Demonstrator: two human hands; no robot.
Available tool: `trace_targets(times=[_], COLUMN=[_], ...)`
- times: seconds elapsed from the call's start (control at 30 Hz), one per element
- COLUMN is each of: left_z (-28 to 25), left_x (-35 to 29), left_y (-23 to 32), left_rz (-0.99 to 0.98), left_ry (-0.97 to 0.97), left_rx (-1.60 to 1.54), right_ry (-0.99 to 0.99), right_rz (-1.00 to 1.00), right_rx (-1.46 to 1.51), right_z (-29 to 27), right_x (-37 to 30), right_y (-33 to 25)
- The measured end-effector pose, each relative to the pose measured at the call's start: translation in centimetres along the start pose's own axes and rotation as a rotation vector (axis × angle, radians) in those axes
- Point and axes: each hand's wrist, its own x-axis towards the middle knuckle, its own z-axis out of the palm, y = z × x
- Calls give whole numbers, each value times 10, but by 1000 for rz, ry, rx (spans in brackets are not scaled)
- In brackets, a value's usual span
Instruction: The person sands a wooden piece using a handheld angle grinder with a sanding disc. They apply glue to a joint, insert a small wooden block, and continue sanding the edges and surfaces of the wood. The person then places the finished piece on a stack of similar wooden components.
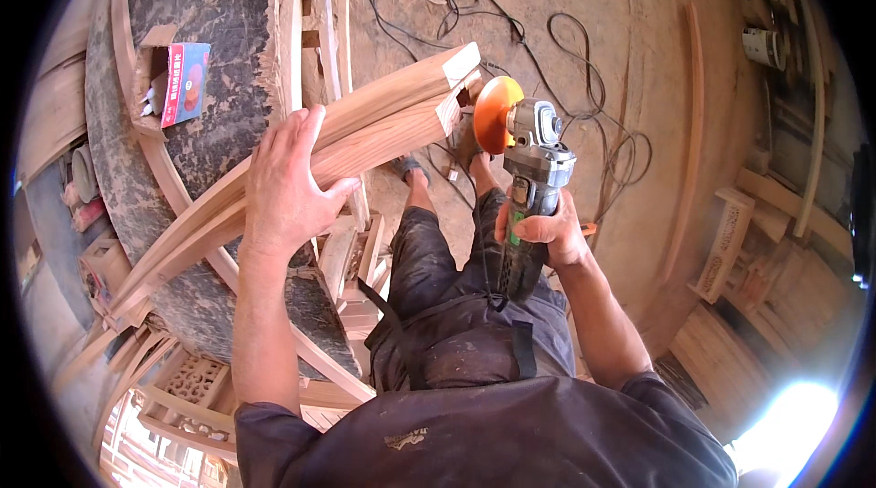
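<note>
In my right hand [550, 230] is an angle grinder [538, 159], gripped round its dark body. An orange disc [497, 115] is fitted at its head, close to the near-right end of a curved wooden piece [392, 123]. That piece is made of long pale-brown lengths lying side by side, with a notch at the end facing the disc. Whether the disc touches the wood I cannot tell. My left hand [290, 179] lies over the top of the wood, thumb and fingers spread. The wood rests across a dark, worn workbench [228, 77].
An open red-and-blue cardboard box [184, 82] stands on the bench. Black cables [584, 77] loop over the dusty floor beyond my feet. Carved lattice panels [187, 383] lie at lower left. Boards and a carved strip [723, 246] lean along the right, near a pale can [762, 48].
</note>
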Motion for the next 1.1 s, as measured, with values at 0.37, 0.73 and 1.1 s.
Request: trace_targets(times=[0.37,0.73,1.1], left_z=[21,26,29], left_x=[4,6,7], left_y=[-20,-20,-20], left_rz=[171,203,204], left_ry=[100,150,165], left_rx=[30,69,101], right_ry=[25,26,-21], right_rz=[-5,47,14], right_rx=[-34,-83,-93], right_z=[1,2,8], right_x=[-2,0,7], right_y=[0,-5,-15])
